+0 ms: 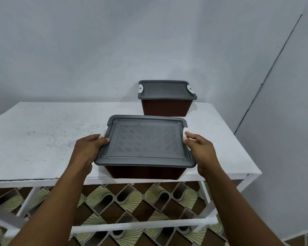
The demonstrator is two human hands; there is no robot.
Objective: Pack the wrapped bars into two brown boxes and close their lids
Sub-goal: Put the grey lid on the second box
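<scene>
We take this for a plain room in a home rather than a shop or lab: beyond our fingers (189, 134) rises a bare pale-blue painted wall (96, 50), beneath them stands a scuffed white-painted table (43, 139), and below that lies floor covering (132, 197) printed with brown and cream fan shapes.

The left hand (89, 148) and right hand (203, 150) are bare, with short thumbnails; both forearms (60, 201) are uncovered.

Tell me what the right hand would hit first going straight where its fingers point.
The grey lid of the near brown box: the right hand has its fingers at the lid's right edge. They seem to touch it.
</scene>
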